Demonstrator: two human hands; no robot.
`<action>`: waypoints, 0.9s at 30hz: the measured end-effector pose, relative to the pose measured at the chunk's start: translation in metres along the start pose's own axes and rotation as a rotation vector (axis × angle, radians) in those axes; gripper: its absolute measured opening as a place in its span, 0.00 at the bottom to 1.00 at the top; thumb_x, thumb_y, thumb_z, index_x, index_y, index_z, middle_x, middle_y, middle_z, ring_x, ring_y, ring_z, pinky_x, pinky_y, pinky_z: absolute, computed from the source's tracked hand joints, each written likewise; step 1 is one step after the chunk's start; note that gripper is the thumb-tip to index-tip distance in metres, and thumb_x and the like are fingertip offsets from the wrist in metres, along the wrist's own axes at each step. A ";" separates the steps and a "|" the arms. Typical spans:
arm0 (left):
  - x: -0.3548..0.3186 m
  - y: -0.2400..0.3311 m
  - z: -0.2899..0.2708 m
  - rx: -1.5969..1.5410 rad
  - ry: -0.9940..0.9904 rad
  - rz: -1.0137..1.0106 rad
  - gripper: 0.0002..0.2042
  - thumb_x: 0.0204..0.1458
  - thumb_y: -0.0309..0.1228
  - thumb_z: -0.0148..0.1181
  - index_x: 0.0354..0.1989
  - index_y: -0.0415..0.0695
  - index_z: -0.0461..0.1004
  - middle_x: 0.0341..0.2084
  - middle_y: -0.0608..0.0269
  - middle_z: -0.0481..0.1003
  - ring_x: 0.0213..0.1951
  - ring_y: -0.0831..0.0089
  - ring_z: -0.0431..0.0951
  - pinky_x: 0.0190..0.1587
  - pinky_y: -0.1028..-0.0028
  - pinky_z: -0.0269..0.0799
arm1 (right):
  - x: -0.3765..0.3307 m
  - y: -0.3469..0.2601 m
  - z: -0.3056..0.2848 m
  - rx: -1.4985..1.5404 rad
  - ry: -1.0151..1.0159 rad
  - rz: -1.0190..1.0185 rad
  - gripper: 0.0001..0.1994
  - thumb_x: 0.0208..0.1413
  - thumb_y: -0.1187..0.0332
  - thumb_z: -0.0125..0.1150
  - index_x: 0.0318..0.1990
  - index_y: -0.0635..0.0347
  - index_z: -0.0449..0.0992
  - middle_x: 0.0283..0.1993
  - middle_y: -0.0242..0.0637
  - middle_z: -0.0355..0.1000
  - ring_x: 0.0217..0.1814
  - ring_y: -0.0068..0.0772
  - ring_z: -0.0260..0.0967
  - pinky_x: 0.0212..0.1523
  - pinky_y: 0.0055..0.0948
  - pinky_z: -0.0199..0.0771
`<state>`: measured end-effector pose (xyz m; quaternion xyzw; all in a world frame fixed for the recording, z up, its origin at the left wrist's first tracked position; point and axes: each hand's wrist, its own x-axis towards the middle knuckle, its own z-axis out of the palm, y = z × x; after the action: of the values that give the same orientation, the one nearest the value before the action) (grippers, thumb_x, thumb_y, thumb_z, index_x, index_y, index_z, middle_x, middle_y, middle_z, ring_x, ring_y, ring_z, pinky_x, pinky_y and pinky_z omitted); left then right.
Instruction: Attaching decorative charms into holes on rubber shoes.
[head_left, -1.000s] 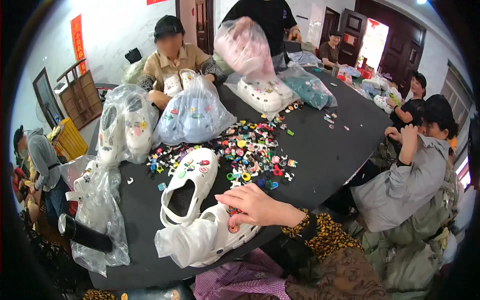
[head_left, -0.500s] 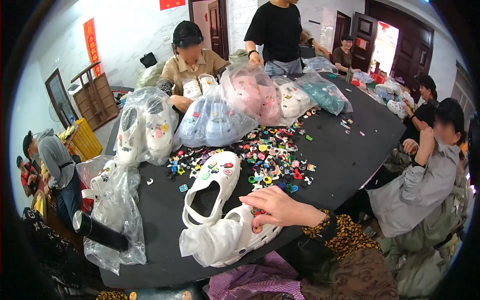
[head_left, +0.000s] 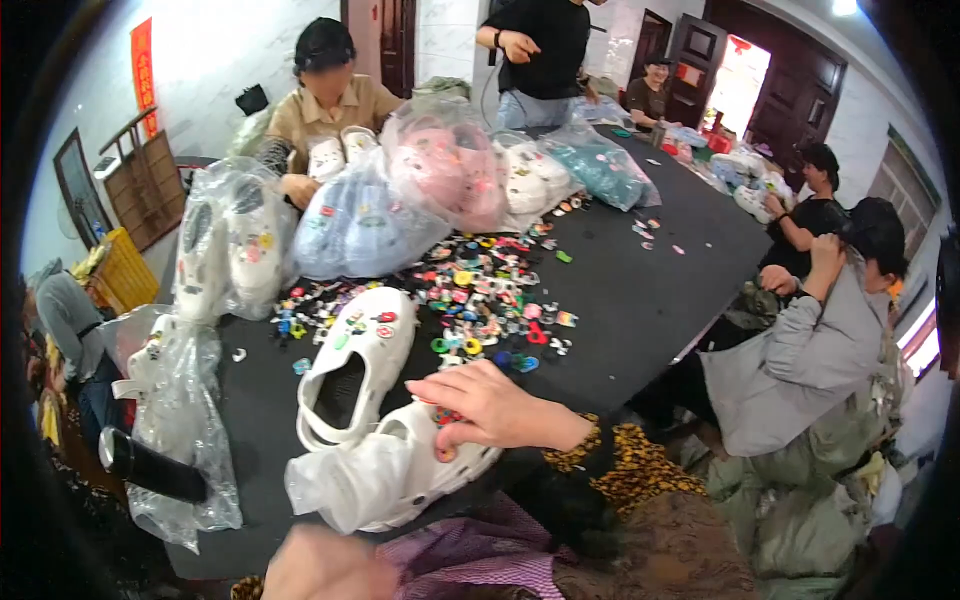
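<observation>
My right hand [head_left: 492, 405] lies over the toe of a white clog [head_left: 405, 480], its thumb and fingers closed around the toe and the charms there. Colourful charms show between the thumb and fingers. Crumpled translucent white wrapping [head_left: 325, 490] sticks out at the heel end of this clog. Its fellow, another white clog [head_left: 375, 330] with red and green charms on the toe, rests just beyond it on the black table [head_left: 640, 290]. At the bottom edge my left hand [head_left: 325, 565] is smeared by motion; its fingers cannot be made out.
A heap of small colourful charms [head_left: 480, 300] spreads beyond the clogs. Bagged white clogs [head_left: 250, 245], blue clogs [head_left: 365, 225] and pink clogs [head_left: 445, 165] stand behind it. At left, a black bottle [head_left: 150, 465] lies on a clear bag [head_left: 185, 400]. Other people sit or stand around the table.
My left hand has come into view at the bottom edge. The view has shifted, moving the whole scene leftward. My right hand stays on the near clog's toe.
</observation>
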<state>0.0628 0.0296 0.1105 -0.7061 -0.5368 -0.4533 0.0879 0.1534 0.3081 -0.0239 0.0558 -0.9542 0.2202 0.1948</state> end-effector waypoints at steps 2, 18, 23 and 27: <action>0.002 -0.021 0.027 0.219 -0.278 -0.221 0.21 0.40 0.29 0.69 0.43 0.36 0.72 0.42 0.49 0.73 0.40 0.51 0.72 0.43 0.59 0.68 | 0.000 0.001 0.001 0.027 0.055 -0.036 0.34 0.52 0.50 0.64 0.64 0.57 0.64 0.57 0.39 0.69 0.59 0.42 0.65 0.59 0.41 0.58; -0.013 -0.066 0.081 0.503 -0.473 -0.220 0.28 0.39 0.40 0.70 0.42 0.31 0.68 0.42 0.47 0.68 0.46 0.52 0.67 0.51 0.57 0.60 | 0.042 0.041 -0.026 0.112 0.175 -0.055 0.24 0.57 0.64 0.61 0.59 0.65 0.68 0.58 0.53 0.66 0.61 0.53 0.64 0.61 0.42 0.64; -0.021 -0.059 0.074 0.592 -0.553 -0.146 0.23 0.40 0.36 0.67 0.39 0.32 0.69 0.39 0.48 0.69 0.42 0.54 0.68 0.47 0.59 0.63 | 0.074 0.044 -0.008 0.038 0.122 -0.065 0.28 0.52 0.71 0.63 0.62 0.60 0.66 0.61 0.51 0.65 0.62 0.53 0.63 0.61 0.44 0.64; -0.029 -0.062 0.047 0.669 -0.663 -0.164 0.23 0.40 0.36 0.67 0.40 0.31 0.70 0.37 0.49 0.70 0.42 0.54 0.69 0.47 0.59 0.63 | 0.086 0.045 -0.002 -0.093 0.040 -0.127 0.33 0.49 0.72 0.65 0.65 0.49 0.64 0.64 0.47 0.62 0.65 0.51 0.60 0.62 0.47 0.62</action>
<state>0.0362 0.0638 0.0400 -0.7008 -0.7065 -0.0112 0.0984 0.0664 0.3475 -0.0059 0.1028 -0.9538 0.1639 0.2297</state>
